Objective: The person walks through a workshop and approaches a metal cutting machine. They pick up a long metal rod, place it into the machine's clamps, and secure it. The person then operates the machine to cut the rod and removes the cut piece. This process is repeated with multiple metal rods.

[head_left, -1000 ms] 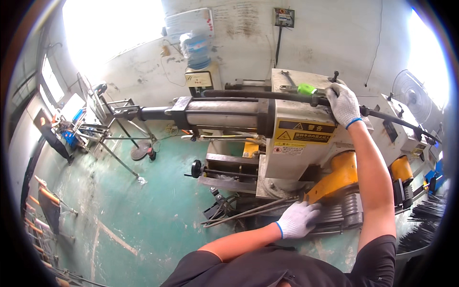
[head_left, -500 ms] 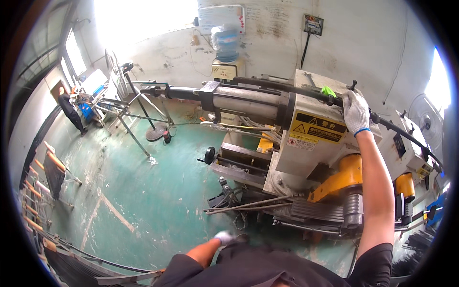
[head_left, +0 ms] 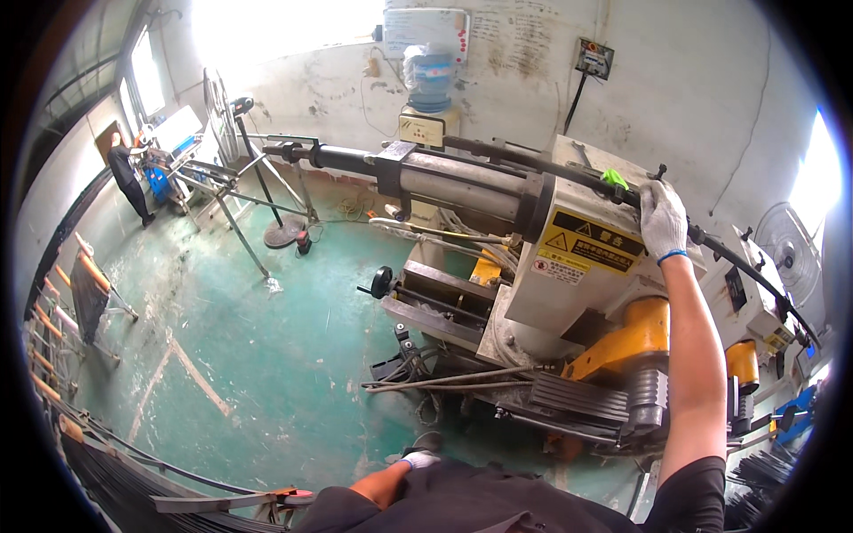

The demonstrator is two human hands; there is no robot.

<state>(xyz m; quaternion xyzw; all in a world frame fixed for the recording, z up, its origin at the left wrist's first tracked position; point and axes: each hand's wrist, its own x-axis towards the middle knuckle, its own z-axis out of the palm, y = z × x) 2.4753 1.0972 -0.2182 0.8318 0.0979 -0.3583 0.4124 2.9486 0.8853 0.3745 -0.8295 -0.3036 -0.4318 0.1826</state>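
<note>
Your gloved right hand is gripping a long dark bar right of centre, in the upper half of the frame, its fingers curling over the top. The bar is slanting from the upper middle of the frame down toward the right edge, passing under your palm. Your left hand, also gloved, is hanging low at bottom centre, just beside your shirt; it is partly hidden, so you are not showing whether it is holding anything. A bright green piece is sitting at the bar, left of your right hand. Below the bar, a white machine housing is bearing a yellow-and-black warning label, and a grey cylinder is reaching out from it toward the upper left. Under your right forearm, an orange part is showing. Farther out, a blue water bottle is standing at top centre, below a whiteboard; a fan is standing at the right. In the upper left, another person in dark clothes is standing on the green floor.
</note>
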